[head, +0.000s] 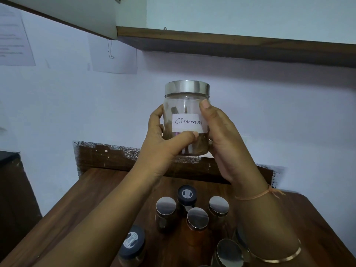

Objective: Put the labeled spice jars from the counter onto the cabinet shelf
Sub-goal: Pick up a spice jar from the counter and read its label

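Observation:
A clear jar [185, 105] with a silver lid and a white label reading "Cinnamon" is held upright in mid-air, well above the wooden counter [81, 205]. My left hand [163, 139] grips its lower left side, thumb across the front under the label. My right hand [217, 135] grips its right side, thumb near the lid. Brown sticks lie inside the jar. Below, several jars stand on the counter: silver-lidded ones [166, 209] [197, 218] [219, 206] and dark-lidded ones [186, 194] [133, 240]. The cabinet's dark wooden underside [231, 45] runs overhead.
A pale wall stands behind the counter, with paper sheets [13, 37] [115, 54] taped up at the left. A dark wooden backsplash [107, 158] edges the counter's rear. The cabinet door [77, 10] hangs above at the left. A dark object [7, 157] sits at the far left.

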The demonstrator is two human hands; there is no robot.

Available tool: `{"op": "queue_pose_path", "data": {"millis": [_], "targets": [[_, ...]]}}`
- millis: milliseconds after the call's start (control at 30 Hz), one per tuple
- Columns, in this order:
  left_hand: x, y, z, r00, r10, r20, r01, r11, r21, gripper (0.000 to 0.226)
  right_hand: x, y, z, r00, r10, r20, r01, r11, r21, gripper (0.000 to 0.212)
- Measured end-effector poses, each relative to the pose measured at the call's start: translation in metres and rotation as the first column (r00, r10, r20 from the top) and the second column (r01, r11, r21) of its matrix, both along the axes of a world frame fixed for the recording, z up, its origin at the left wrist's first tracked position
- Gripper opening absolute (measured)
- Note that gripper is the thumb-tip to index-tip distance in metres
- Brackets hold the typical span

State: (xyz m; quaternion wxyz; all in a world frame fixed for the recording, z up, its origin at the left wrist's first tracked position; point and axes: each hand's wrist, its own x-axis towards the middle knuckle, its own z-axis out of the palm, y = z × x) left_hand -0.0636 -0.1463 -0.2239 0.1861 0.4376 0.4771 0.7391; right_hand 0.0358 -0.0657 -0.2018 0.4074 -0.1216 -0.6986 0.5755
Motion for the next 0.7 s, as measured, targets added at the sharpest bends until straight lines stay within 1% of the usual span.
{"op": "queue_pose_path", "data": {"millis": [100, 167, 300, 400, 533, 633, 700], "targets": [[-0.007, 0.001, 0.002, 1.000, 0.009, -0.012, -0.009, 1.000, 0.007, 0.094, -0.005, 0.002, 0.003, 0.998, 0.035, 0.049, -0.037, 0.998, 0.046, 0.065], [-0.011, 0.002, 0.004, 0.999, 0.004, -0.053, -0.004, 1.000, 0.002, 0.092, -0.009, 0.004, 0.005, 0.998, 0.006, 0.070, -0.013, 0.996, 0.091, 0.068], [-0.024, 0.006, 0.016, 0.987, -0.006, -0.158, 0.008, 1.000, 0.012, 0.085, -0.020, 0.011, 0.021, 0.999, -0.041, 0.026, 0.037, 0.990, 0.136, 0.074], [-0.034, 0.008, 0.037, 0.974, 0.026, -0.225, -0.020, 0.999, 0.032, 0.085, -0.029, 0.016, 0.043, 0.999, -0.047, -0.006, 0.047, 0.983, 0.176, 0.076], [-0.046, 0.018, 0.070, 0.960, 0.096, -0.262, -0.066, 0.990, 0.121, 0.072, -0.047, 0.025, 0.082, 0.998, -0.039, -0.048, 0.047, 0.983, 0.180, 0.063], [-0.060, 0.029, 0.099, 0.939, 0.141, -0.315, -0.071, 0.972, 0.224, 0.060, -0.063, 0.032, 0.118, 0.996, -0.021, -0.084, 0.037, 0.980, 0.194, 0.064], [-0.073, 0.037, 0.117, 0.938, 0.193, -0.288, -0.097, 0.943, 0.318, 0.053, -0.076, 0.036, 0.143, 0.994, -0.012, -0.108, 0.034, 0.979, 0.203, 0.066]]}}
